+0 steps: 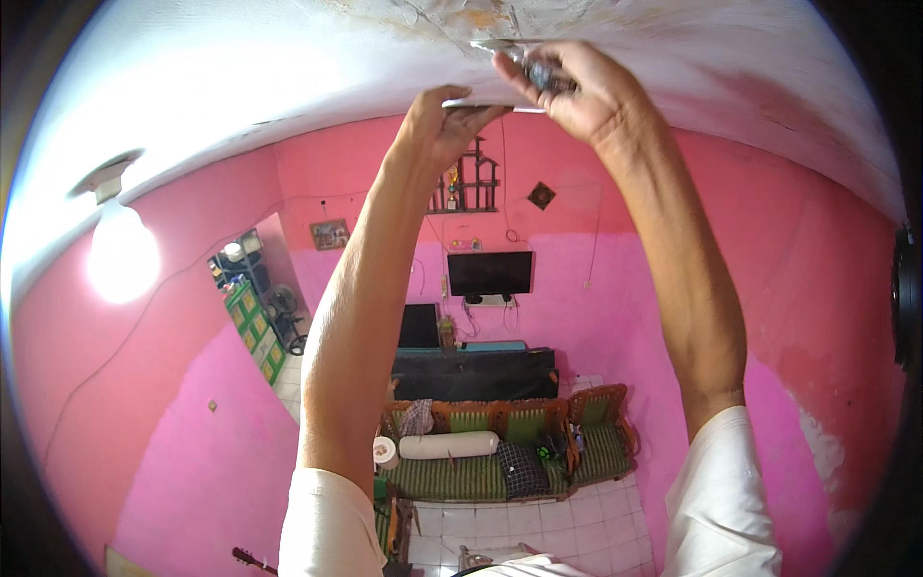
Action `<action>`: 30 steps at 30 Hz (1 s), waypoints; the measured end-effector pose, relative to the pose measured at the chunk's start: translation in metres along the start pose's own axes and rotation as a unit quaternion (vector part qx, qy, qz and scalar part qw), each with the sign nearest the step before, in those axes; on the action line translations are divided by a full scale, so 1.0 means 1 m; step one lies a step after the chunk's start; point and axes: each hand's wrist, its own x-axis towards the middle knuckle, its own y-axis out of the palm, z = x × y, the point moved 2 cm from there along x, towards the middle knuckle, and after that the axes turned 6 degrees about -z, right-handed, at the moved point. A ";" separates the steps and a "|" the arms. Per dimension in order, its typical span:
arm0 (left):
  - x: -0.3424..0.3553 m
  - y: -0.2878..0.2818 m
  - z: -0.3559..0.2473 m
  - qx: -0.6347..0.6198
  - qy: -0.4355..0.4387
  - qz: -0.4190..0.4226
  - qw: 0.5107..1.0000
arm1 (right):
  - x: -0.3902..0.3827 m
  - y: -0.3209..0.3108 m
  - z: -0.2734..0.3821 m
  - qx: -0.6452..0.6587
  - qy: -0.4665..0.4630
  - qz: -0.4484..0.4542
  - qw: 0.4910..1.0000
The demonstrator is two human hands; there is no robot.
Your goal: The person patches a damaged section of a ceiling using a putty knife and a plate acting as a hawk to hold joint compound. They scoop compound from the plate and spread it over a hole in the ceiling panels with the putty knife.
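Observation:
Both my arms are raised overhead to the white ceiling. My right hand is closed round the dark handle of a putty knife, whose thin pale blade lies at the ceiling surface. Just below and to the left, my left hand grips a flat, thin white plate from underneath, seen nearly edge-on. What lies on top of the plate cannot be made out. Above the blade the ceiling has a rough, brownish stained patch.
A lit bulb hangs from the ceiling at the left. Far below stand a green-cushioned wooden sofa and a matching chair. A television hangs on the pink wall, below a dark wooden shelf. Green drawers show through a doorway.

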 end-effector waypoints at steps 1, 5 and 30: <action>0.004 0.007 -0.002 -0.001 0.002 -0.002 1.000 | -0.001 0.008 0.006 0.015 -0.009 -0.010 1.000; 0.007 0.017 0.002 -0.037 -0.003 -0.006 0.999 | -0.026 0.014 0.029 0.015 0.053 -0.011 0.998; -0.009 -0.025 0.022 0.047 0.035 -0.122 0.991 | -0.003 -0.041 -0.052 -0.059 -0.073 0.047 0.994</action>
